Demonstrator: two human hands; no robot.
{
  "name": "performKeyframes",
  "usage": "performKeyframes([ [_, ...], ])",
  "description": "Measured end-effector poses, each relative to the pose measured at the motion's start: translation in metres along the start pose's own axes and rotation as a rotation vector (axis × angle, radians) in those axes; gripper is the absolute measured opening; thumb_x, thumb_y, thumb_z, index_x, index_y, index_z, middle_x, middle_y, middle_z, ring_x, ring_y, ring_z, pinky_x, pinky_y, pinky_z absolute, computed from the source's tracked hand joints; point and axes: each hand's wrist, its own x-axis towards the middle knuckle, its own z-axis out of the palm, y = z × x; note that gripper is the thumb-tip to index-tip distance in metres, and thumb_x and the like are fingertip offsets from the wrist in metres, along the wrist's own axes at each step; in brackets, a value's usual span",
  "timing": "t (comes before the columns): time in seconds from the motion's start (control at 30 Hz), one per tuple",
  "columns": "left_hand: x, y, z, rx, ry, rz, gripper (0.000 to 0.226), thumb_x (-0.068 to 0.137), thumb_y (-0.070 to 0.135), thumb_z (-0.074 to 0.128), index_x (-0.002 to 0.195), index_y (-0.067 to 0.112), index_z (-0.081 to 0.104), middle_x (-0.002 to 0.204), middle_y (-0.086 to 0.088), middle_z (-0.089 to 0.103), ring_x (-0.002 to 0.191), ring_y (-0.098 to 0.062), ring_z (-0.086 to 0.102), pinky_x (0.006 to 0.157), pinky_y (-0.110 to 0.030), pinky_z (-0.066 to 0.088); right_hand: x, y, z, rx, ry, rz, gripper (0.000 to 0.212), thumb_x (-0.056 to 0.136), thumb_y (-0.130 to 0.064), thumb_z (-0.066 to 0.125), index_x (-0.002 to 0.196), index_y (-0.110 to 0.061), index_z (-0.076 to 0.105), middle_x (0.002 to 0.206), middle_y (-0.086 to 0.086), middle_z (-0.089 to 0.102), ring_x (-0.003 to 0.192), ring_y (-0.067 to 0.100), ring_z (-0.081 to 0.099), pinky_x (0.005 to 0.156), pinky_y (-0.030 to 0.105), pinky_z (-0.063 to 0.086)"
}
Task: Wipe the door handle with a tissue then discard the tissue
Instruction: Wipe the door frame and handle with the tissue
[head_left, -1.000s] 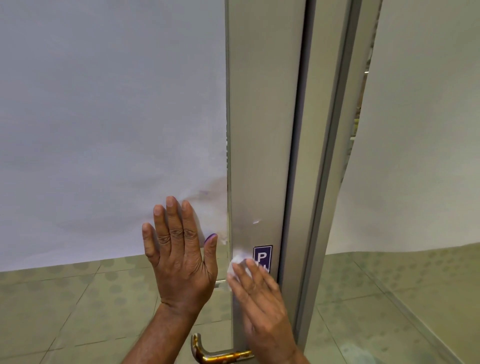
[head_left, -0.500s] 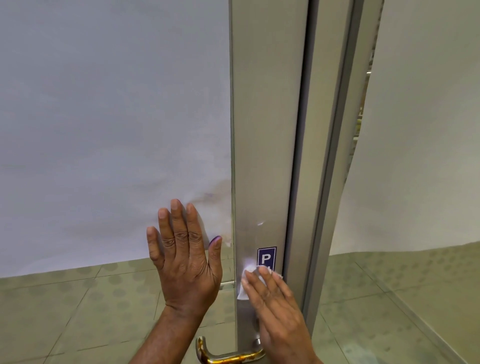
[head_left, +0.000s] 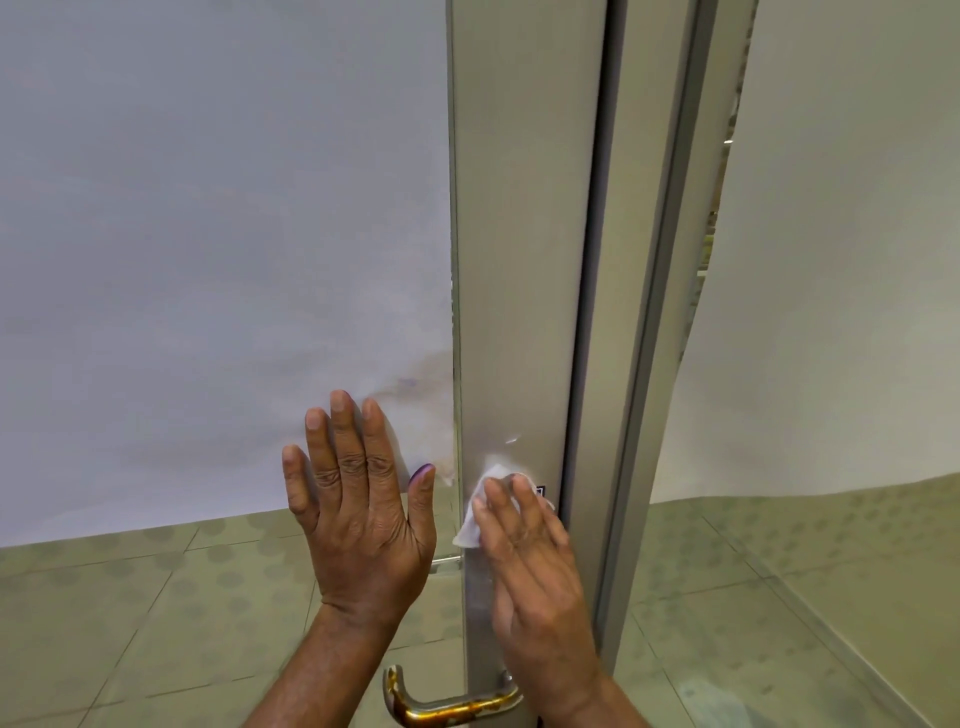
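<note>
A white tissue (head_left: 480, 506) is pressed flat against the grey metal door stile (head_left: 519, 260) under the fingers of my right hand (head_left: 530, 566). The hand covers most of a small dark sticker on the stile. Below it, at the bottom edge of the view, a worn brass lever door handle (head_left: 441, 704) sticks out to the left; the tissue is well above it and not touching it. My left hand (head_left: 358, 514) lies flat, fingers spread, on the frosted glass door panel (head_left: 208, 234) just left of the stile.
To the right of the stile stands the grey door frame (head_left: 654, 312), then another frosted glass panel (head_left: 841, 260). A greenish tiled floor (head_left: 130, 623) shows through the lower clear glass on both sides.
My right hand with the tissue has slid up the stile, now covering the sticker. The left hand stays flat on the glass. The view has shifted slightly.
</note>
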Motion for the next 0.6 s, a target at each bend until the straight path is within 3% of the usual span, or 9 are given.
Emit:
performKeyframes([
  [0.07,-0.001,0.0,0.0,0.002,0.001,0.002,0.067,0.109,0.046,0.022,0.162,0.01,0.001,0.172,-0.003,-0.012,0.159,-0.022,-0.009,0.129,-0.045,-0.002,-0.004,-0.004,0.004,-0.024,-0.032,-0.051,0.048,0.103,-0.004,0.028,0.151,-0.012,0.033,0.16,0.003,0.036,0.151,0.021,0.027,0.126,0.035,0.015],
  [0.13,-0.001,0.0,0.0,-0.005,-0.001,0.001,0.067,0.109,0.046,0.022,0.162,0.011,0.001,0.172,-0.003,-0.012,0.159,-0.022,-0.009,0.128,-0.045,-0.002,-0.023,0.008,0.004,-0.083,-0.157,-0.189,0.061,0.092,-0.001,0.039,0.152,-0.013,0.032,0.165,0.001,0.024,0.152,0.02,0.024,0.126,0.036,0.017],
  [0.2,-0.001,0.0,-0.001,-0.012,-0.004,0.001,0.067,0.109,0.047,0.02,0.162,0.012,0.0,0.172,-0.003,-0.013,0.159,-0.022,-0.009,0.128,-0.045,-0.003,-0.035,0.026,-0.003,-0.099,-0.206,-0.268,0.061,0.092,-0.002,0.043,0.152,-0.012,0.034,0.166,-0.001,0.021,0.151,0.021,0.028,0.123,0.039,0.024],
  [0.33,0.001,0.0,-0.001,0.008,-0.001,0.005,0.067,0.109,0.046,0.021,0.162,0.011,0.001,0.172,-0.003,-0.012,0.159,-0.022,-0.009,0.129,-0.045,-0.003,-0.007,0.019,-0.008,-0.068,-0.074,-0.097,0.077,0.084,0.007,0.054,0.154,-0.012,0.029,0.163,0.002,0.031,0.151,0.021,0.027,0.126,0.037,0.018],
  [0.4,-0.001,0.0,0.001,0.01,0.001,0.003,0.067,0.109,0.046,0.022,0.162,0.01,0.002,0.172,-0.004,-0.012,0.159,-0.023,-0.008,0.129,-0.045,-0.002,-0.001,0.005,0.0,-0.023,-0.016,-0.042,0.07,0.087,0.007,0.046,0.152,-0.012,0.03,0.158,0.005,0.039,0.151,0.022,0.029,0.126,0.037,0.018],
  [0.53,-0.001,0.0,0.0,-0.006,-0.005,0.005,0.068,0.109,0.047,0.022,0.162,0.011,0.001,0.172,-0.004,-0.012,0.159,-0.023,-0.009,0.128,-0.046,-0.002,-0.037,0.022,0.003,-0.079,-0.21,-0.28,0.068,0.085,0.0,0.049,0.151,-0.011,0.034,0.157,0.004,0.039,0.151,0.02,0.028,0.125,0.036,0.019],
  [0.6,0.0,0.0,-0.001,-0.007,-0.007,0.006,0.067,0.109,0.047,0.021,0.162,0.011,0.0,0.172,-0.003,-0.013,0.159,-0.022,-0.01,0.128,-0.045,-0.003,-0.038,0.031,-0.003,-0.085,-0.211,-0.285,0.07,0.083,0.001,0.053,0.15,-0.011,0.034,0.156,0.003,0.04,0.151,0.019,0.028,0.125,0.035,0.021],
])
